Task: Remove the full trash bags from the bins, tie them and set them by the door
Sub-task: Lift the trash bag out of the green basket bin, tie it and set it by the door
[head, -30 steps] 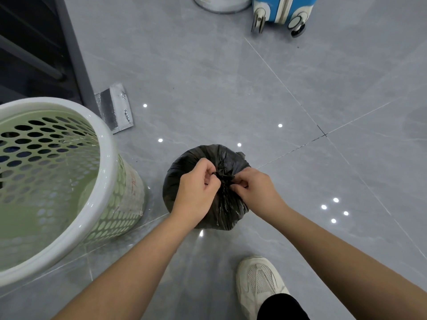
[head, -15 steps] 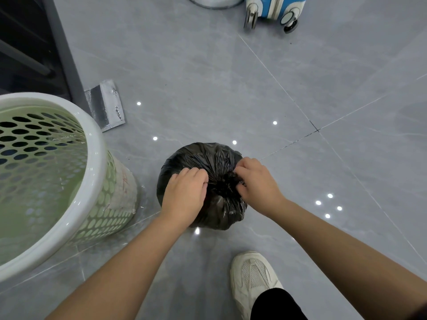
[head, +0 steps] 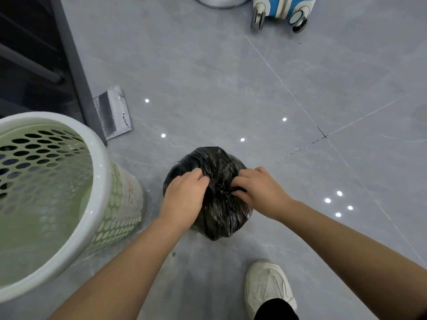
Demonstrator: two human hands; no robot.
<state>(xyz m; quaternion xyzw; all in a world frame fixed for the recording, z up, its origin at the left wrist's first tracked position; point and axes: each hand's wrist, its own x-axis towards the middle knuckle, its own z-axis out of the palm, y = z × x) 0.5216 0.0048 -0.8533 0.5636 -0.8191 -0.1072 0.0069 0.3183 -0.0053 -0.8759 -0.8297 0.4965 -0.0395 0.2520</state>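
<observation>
A full black trash bag [head: 215,160] sits on the grey tiled floor in the middle of the view. My left hand [head: 184,195] grips the gathered plastic at its top from the left. My right hand [head: 258,190] pinches the same gathered neck from the right, fingers tucked into the folds. The knot itself is hidden between my fingers. A green perforated bin [head: 101,172] with a white rim stands to the left of the bag, with no bag inside it.
A dark metal frame [head: 69,56] rises behind the bin, with a silver flat packet [head: 113,114] on the floor beside it. A blue suitcase [head: 284,8] on wheels and a round metal base [head: 219,2] stand at the far edge. My white shoe [head: 268,285] is below the bag.
Both hands have come lower and closer onto the bag's top, pressing into the gathered neck. The bag has stayed in place on the floor.
</observation>
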